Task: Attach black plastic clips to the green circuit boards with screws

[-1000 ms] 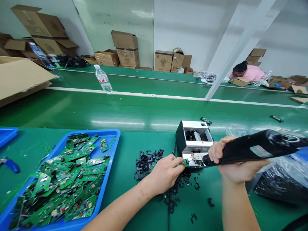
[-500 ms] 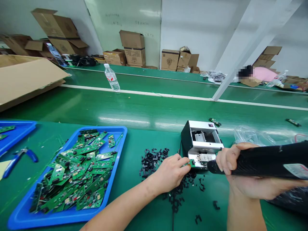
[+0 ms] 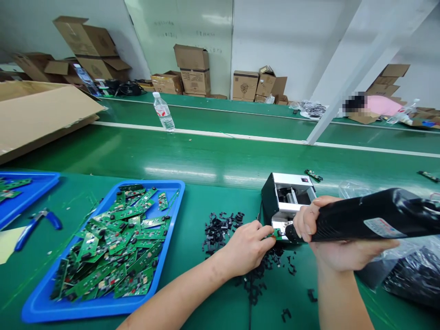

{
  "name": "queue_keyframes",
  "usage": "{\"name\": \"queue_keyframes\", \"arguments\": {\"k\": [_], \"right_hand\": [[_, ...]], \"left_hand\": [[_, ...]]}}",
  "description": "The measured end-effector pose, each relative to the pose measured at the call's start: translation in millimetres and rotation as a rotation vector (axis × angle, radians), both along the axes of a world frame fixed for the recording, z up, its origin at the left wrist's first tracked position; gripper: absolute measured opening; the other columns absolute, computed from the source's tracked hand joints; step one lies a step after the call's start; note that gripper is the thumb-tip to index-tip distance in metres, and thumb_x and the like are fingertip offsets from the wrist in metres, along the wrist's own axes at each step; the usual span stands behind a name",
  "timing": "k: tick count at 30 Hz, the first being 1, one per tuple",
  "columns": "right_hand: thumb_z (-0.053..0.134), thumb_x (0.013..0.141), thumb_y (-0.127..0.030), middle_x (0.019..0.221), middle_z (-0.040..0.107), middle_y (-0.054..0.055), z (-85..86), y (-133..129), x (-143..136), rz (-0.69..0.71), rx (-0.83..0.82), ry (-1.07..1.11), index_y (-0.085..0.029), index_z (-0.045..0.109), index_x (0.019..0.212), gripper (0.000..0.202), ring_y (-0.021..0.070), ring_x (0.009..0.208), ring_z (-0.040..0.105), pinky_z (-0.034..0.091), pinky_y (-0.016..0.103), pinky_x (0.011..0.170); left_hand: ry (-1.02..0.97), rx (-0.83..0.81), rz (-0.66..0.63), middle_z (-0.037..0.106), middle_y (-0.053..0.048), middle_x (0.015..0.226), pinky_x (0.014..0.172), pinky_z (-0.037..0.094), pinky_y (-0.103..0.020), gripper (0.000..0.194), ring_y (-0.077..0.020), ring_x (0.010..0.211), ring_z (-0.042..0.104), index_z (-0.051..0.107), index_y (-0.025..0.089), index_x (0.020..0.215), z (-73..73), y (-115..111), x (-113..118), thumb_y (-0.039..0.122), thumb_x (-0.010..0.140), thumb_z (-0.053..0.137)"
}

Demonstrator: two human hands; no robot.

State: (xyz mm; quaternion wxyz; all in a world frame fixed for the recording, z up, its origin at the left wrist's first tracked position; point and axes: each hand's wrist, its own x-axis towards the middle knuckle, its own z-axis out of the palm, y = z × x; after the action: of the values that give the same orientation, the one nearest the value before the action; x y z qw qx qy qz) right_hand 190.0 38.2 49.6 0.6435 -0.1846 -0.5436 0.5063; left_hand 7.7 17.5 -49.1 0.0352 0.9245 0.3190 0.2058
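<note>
My right hand point(image 3: 309, 224) is wrapped round a black electric screwdriver point(image 3: 357, 217), which lies nearly level with its nose pointing left. Pinched in the fingers of my left hand point(image 3: 249, 247) is a small green circuit board point(image 3: 277, 233), mostly hidden by those fingers. The screwdriver's tip is right at the board; whether it touches cannot be made out. Both are at the front of a silver and black screw feeder point(image 3: 288, 197). Small black plastic clips point(image 3: 220, 231) lie scattered beside and below my left hand.
A blue tray point(image 3: 180, 201) heaped with green circuit boards stands on the left, with blue-handled pliers point(image 3: 37, 224) and another blue tray point(image 3: 51, 181) beyond. Black items in a clear bag point(image 3: 415, 275) lie at right. A water bottle point(image 3: 164, 112) stands farther back; a person point(image 3: 381, 104) is at far right.
My right hand has brought the screwdriver leftward, its nose now at the board in front of the feeder. My left hand keeps its pinch on the board; the view has shifted slightly.
</note>
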Motion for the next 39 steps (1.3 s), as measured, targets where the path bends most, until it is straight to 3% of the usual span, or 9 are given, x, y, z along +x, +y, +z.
{"name": "queue_keyframes", "arguments": {"k": [10, 17, 22, 26, 29, 33, 36, 39], "right_hand": [[0.06, 0.067, -0.09, 0.053, 0.06, -0.001, -10.0, 1, -9, 0.083, -0.067, 0.018, -0.022, 0.072, 0.095, 0.074, 0.0123, 0.037, 0.047, 0.036, 0.024, 0.039], [0.056, 0.073, -0.088, 0.052, 0.057, -0.002, -16.8, 1, -16, 0.064, -0.032, 0.015, -0.021, 0.068, 0.1, 0.073, 0.0107, 0.035, 0.041, 0.032, 0.022, 0.037], [0.038, 0.085, -0.086, 0.058, 0.056, -0.004, -10.6, 2, 3, -0.081, -0.017, 0.07, -0.026, 0.062, 0.115, 0.071, 0.0106, 0.038, 0.043, 0.037, 0.023, 0.039], [0.045, 0.08, -0.086, 0.072, 0.055, -0.003, -5.7, 2, 46, -0.413, -0.183, 0.023, -0.027, 0.057, 0.117, 0.07, 0.0094, 0.043, 0.046, 0.04, 0.024, 0.042], [0.036, 0.074, -0.093, 0.086, 0.056, -0.001, -25.1, 10, 82, -0.622, -0.396, -0.209, -0.026, 0.053, 0.106, 0.076, 0.0094, 0.049, 0.049, 0.044, 0.026, 0.043], [0.064, 0.074, -0.072, 0.081, 0.057, -0.001, -74.1, 21, 111, -0.71, -0.553, -0.436, -0.026, 0.046, 0.103, 0.057, 0.0134, 0.054, 0.056, 0.049, 0.029, 0.046], [0.06, 0.078, -0.067, 0.075, 0.06, 0.001, -105.3, 26, 121, -0.787, -0.579, -0.725, -0.022, 0.049, 0.11, 0.056, 0.0193, 0.057, 0.061, 0.053, 0.034, 0.05], [0.052, 0.084, -0.062, 0.081, 0.067, 0.009, -122.6, 30, 127, -0.866, -0.521, -1.097, -0.016, 0.059, 0.111, 0.053, 0.0252, 0.071, 0.068, 0.057, 0.039, 0.064]], "left_hand": [[-0.103, -0.039, 0.006, 0.065, -0.007, 0.113, 0.071, 0.049, -0.034, 0.025, -0.0207, 0.085, 0.054, 0.062, 0.018, 0.107, 10.4, -2, -1, 0.008, 0.098, 0.041], [-0.173, -0.035, -0.002, 0.065, -0.008, 0.115, 0.07, 0.05, -0.033, 0.026, -0.0211, 0.085, 0.056, 0.06, 0.018, 0.103, 0.7, -1, -3, 0.003, 0.095, 0.041], [-0.268, -0.017, -0.025, 0.067, -0.008, 0.114, 0.074, 0.05, -0.032, 0.025, -0.0205, 0.088, 0.06, 0.059, 0.019, 0.108, 1.5, 0, -3, 0.003, 0.096, 0.043], [-0.505, -0.152, 0.027, 0.069, -0.004, 0.094, 0.075, 0.051, -0.028, 0.012, -0.0171, 0.082, 0.063, 0.059, 0.019, 0.105, 13.4, -2, -4, 0.013, 0.098, 0.051], [-0.728, -0.393, 0.204, 0.067, 0.0, 0.083, 0.065, 0.048, -0.022, 0.008, -0.0117, 0.067, 0.06, 0.058, 0.02, 0.094, 22.8, -2, -6, 0.022, 0.092, 0.065], [-0.871, -0.674, 0.362, 0.063, 0.003, 0.072, 0.055, 0.039, -0.02, 0.026, -0.0085, 0.056, 0.05, 0.058, 0.019, 0.081, 28.5, 3, -9, 0.034, 0.082, 0.078], [-0.933, -0.833, 0.347, 0.055, 0.004, 0.064, 0.051, 0.032, -0.02, 0.029, -0.0072, 0.053, 0.041, 0.06, 0.018, 0.075, 29.8, 7, -11, 0.037, 0.078, 0.08], [-0.985, -0.919, 0.288, 0.054, 0.003, 0.072, 0.052, 0.033, -0.021, 0.026, -0.007, 0.056, 0.041, 0.064, 0.017, 0.075, 30.8, 10, -14, 0.037, 0.078, 0.081]]}}
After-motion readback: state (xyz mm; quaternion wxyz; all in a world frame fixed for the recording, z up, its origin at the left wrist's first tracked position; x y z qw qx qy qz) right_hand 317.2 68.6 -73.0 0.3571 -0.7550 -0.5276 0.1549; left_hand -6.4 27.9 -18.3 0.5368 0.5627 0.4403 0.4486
